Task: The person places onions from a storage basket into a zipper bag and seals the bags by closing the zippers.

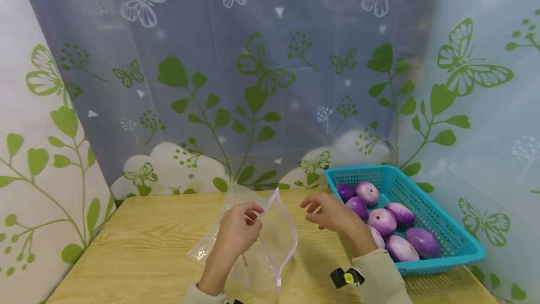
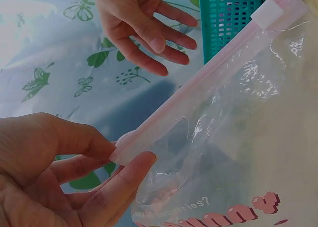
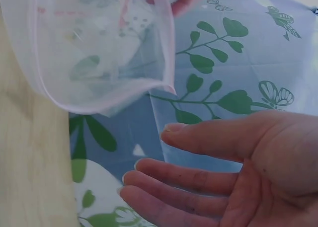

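Note:
A clear plastic zip bag (image 1: 273, 247) with a pink zipper edge stands with its mouth parted over the table. My left hand (image 1: 239, 229) pinches the bag's rim between thumb and fingers. In the left wrist view a white slider (image 2: 267, 14) sits at one end of the zipper, and pink lettering (image 2: 238, 213) shows on the bag. My right hand (image 1: 331, 212) hovers between the bag and the basket, touching neither. Its fingers are relaxed and hold nothing, as the right wrist view of the hand (image 3: 213, 177) also shows.
At the right a turquoise plastic basket (image 1: 447, 219) holds several purple onions (image 1: 381, 222). Both the basket and the bag are on a wooden table (image 1: 139, 243). A curtain (image 1: 202, 27) with leaves and butterflies hangs behind the table and along its sides.

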